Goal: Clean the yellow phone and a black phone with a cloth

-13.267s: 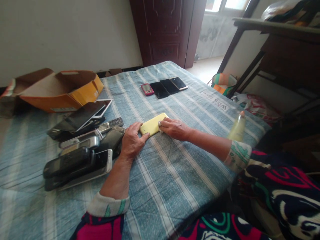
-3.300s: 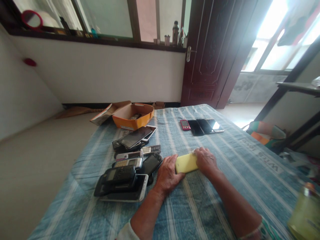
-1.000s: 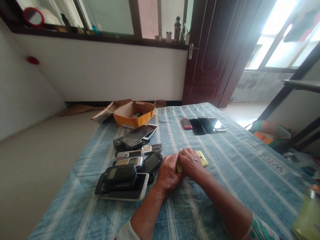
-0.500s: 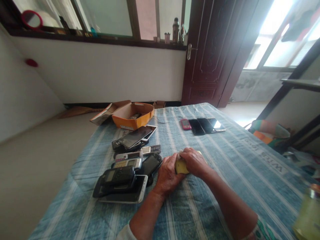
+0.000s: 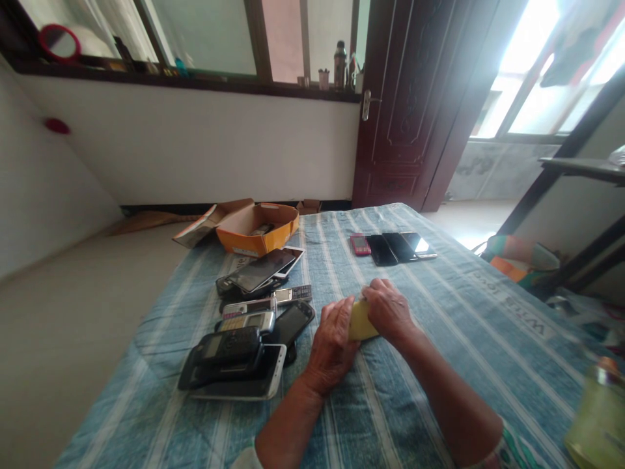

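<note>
Between my hands is a flat yellow phone-sized thing [image 5: 361, 322], tilted just above or on the striped bedsheet. My left hand [image 5: 334, 339] is closed round its left edge. On its right side, the bent fingers of my right hand [image 5: 389, 309] are closed against it. A small whitish bit shows at the right fingertips, too small to name. Left of my left hand lies a dark slider-like phone [image 5: 295, 322], beside a silver keypad phone [image 5: 251, 321] and a black handset [image 5: 229, 344] on a white-edged smartphone [image 5: 273, 374].
An open orange box [image 5: 263, 241] stands at the far left of the bedsheet [image 5: 439, 365], near a stacked dark tablet-like phone [image 5: 263, 270]. Across from my hands, a pink phone [image 5: 360, 245] lies beside black phones [image 5: 383, 251]. A yellowish bottle [image 5: 598, 410] is at the right.
My right hand has shifted slightly up along the yellow thing, and more of its yellow face shows between my hands. My left fingers have straightened a little. The phones have stayed put.
</note>
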Motion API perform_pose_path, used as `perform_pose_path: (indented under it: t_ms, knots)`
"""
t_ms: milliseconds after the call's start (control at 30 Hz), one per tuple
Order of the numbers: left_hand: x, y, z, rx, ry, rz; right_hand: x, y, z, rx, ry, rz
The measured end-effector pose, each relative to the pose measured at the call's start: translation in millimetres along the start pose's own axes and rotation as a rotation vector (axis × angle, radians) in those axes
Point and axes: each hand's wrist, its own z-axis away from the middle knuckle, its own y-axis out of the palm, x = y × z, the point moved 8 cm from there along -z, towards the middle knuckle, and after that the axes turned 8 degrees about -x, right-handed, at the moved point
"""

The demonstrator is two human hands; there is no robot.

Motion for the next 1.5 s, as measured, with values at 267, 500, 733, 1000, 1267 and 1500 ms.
perform_pose_path:
  t_ms: [267,500,733,1000,1267,1500]
  knots:
    - [-6.8,-0.1,-0.5,-0.021,0.052,-0.04,-0.8,-5.7,1.5,-0.083,0.026,-0.023]
    - [-11.6,-0.6,-1.7,-0.032,0.086,-0.066,-1.3,-3.4,1.9,-0.024,0.048,0.016]
    - [-13.7,-1.7,-2.0,-0.1,0.091,-0.076,11.2,-10.2,7.3,0.073,0.017,-0.062]
    - [-10.9,0.6,-0.6,-0.073,0.069,-0.082,17.7,-19.4,9.1,0.096,-0.048,-0.205]
    - [-13.6,-2.8,-1.7,-0.09,0.063,-0.089,11.0,-16.3,5.6,0.014,0.015,-0.204]
    - [-0.8,-0.4,2.1,-0.029,-0.025,-0.111,9.2,-20.4,6.9,-0.029,0.02,-0.224]
